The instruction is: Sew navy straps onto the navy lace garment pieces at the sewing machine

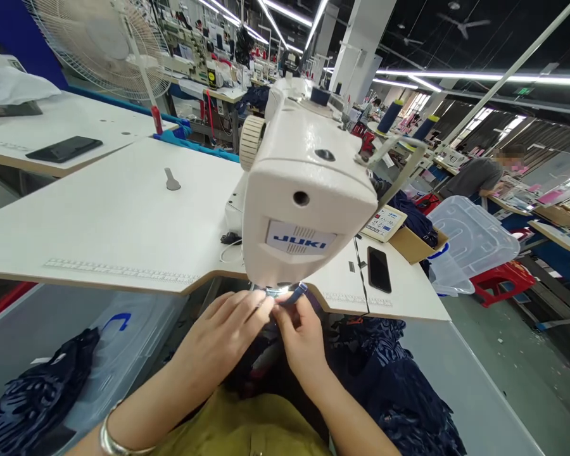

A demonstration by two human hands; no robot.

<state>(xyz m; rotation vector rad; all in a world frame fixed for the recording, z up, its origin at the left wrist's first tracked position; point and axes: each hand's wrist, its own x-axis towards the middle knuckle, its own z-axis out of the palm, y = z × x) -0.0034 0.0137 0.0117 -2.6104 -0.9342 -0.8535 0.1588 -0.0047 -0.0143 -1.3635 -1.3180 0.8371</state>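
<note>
Navy strip: under head of sewing machine, at desk front edge. Right hand: fingers pinching strip. Left hand: fingers bunched alongside, grip unclear. Looks like alignment step; calls for flat strip, steady guiding, fingertips clear of needle area. Navy fabric beside right forearm.

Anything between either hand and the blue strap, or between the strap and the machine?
Nothing visible: the right hand pinches the blue strap, and the left hand is close beside. The machine hides its needle area, so I can't tell there.
</note>
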